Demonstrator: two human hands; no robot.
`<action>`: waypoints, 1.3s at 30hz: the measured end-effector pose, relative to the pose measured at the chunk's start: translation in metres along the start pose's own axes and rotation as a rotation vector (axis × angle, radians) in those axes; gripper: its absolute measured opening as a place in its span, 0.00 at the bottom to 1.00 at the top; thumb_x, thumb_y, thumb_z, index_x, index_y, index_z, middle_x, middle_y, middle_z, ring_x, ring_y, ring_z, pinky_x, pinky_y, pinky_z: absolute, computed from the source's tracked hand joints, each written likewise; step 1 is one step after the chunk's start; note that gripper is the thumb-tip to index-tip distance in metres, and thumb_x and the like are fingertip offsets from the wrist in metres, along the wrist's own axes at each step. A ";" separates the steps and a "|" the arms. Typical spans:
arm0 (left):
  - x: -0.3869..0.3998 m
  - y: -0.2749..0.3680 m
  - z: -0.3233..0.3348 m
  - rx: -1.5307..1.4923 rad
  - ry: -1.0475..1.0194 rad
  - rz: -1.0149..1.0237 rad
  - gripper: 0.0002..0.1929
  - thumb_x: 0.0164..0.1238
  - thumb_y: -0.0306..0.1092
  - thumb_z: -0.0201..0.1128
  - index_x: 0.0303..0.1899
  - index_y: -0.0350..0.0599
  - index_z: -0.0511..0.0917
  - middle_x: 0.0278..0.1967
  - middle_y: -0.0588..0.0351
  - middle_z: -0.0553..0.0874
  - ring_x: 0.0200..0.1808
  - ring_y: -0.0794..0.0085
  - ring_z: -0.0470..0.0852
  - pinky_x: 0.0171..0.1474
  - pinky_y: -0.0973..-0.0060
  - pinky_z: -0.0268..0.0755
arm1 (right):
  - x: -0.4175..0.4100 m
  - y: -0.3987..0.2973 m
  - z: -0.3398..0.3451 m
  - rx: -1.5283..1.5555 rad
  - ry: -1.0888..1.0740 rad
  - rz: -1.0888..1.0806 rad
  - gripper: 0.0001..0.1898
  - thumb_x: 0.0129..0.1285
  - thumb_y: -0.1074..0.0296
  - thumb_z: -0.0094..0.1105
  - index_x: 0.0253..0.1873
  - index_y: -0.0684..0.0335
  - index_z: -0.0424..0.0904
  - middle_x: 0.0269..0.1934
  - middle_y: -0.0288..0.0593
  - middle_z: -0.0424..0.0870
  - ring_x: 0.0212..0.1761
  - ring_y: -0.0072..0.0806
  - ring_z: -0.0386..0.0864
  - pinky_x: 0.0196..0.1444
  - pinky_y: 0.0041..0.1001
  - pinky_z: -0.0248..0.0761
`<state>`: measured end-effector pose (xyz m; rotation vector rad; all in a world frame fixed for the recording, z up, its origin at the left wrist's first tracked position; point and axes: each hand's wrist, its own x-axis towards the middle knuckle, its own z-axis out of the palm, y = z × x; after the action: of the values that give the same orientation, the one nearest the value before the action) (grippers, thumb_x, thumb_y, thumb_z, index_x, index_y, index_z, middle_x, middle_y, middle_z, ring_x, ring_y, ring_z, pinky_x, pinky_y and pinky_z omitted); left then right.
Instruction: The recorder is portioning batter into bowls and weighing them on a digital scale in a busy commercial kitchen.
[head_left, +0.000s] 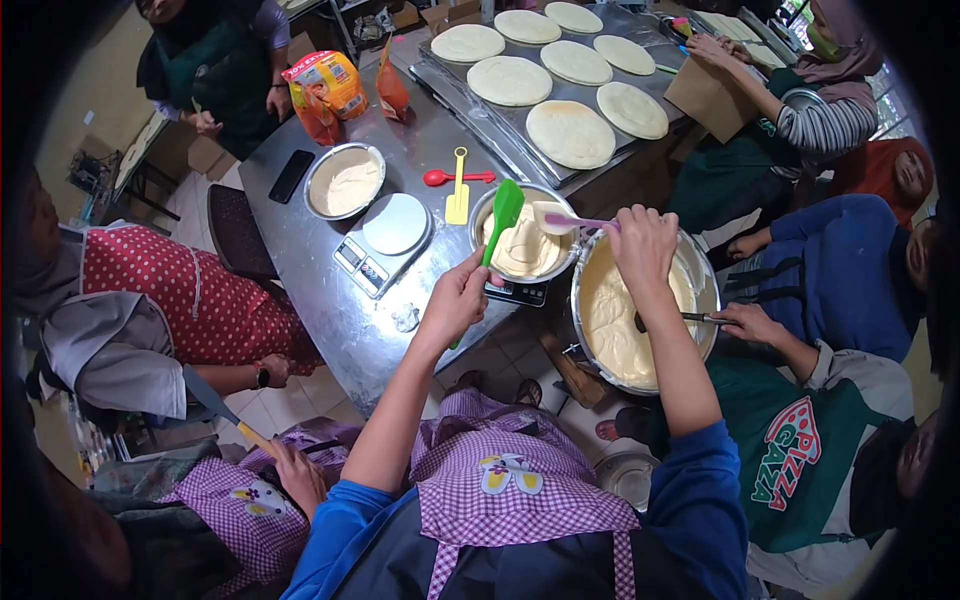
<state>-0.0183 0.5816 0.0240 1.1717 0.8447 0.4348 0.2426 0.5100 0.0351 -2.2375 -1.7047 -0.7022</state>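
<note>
My left hand (456, 298) grips the handle of a green spatula (507, 210), its blade over the left part of a metal bowl of pale batter (523, 244). That bowl rests on a dark kitchen scale (525, 292). In my right hand (643, 244) is a purple-handled spatula (574, 221); its pale blade hangs over the same bowl's right side. Under my right forearm stands a large metal pot (712, 300) with creamy batter (611, 322). A co-worker's hand (746, 322) holds a dark-handled utensil (697, 317) in the pot.
On the steel table (285, 225) are a white scale (395, 225), a second batter bowl (345, 182), a phone (291, 176), a yellow spatula (457, 202), a red spoon (450, 178) and orange packages (330, 86). Flat round breads (570, 135) lie behind. Several people stand close around.
</note>
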 end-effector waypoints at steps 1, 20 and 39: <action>-0.001 0.000 0.000 -0.004 0.006 0.000 0.24 0.73 0.29 0.43 0.69 0.42 0.57 0.35 0.63 0.77 0.19 0.87 0.61 0.20 0.88 0.55 | 0.003 -0.004 0.004 -0.017 0.006 -0.029 0.11 0.47 0.59 0.69 0.27 0.57 0.77 0.24 0.38 0.77 0.31 0.32 0.75 0.41 0.33 0.58; -0.007 0.012 -0.008 -0.038 0.025 0.001 0.24 0.73 0.29 0.43 0.69 0.42 0.58 0.36 0.63 0.76 0.18 0.87 0.60 0.20 0.87 0.55 | -0.017 0.042 0.085 0.570 -0.927 0.443 0.24 0.53 0.41 0.61 0.31 0.60 0.84 0.25 0.42 0.81 0.31 0.32 0.80 0.38 0.30 0.71; -0.007 0.012 -0.010 -0.050 0.103 0.139 0.23 0.75 0.32 0.43 0.68 0.44 0.59 0.36 0.63 0.77 0.19 0.87 0.62 0.19 0.89 0.55 | -0.050 0.045 0.035 1.236 -0.655 0.719 0.12 0.62 0.59 0.61 0.33 0.63 0.81 0.21 0.28 0.71 0.24 0.13 0.65 0.29 0.16 0.58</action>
<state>-0.0291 0.5868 0.0363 1.1730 0.8387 0.6310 0.2832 0.4717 -0.0154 -1.8410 -0.8374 1.0539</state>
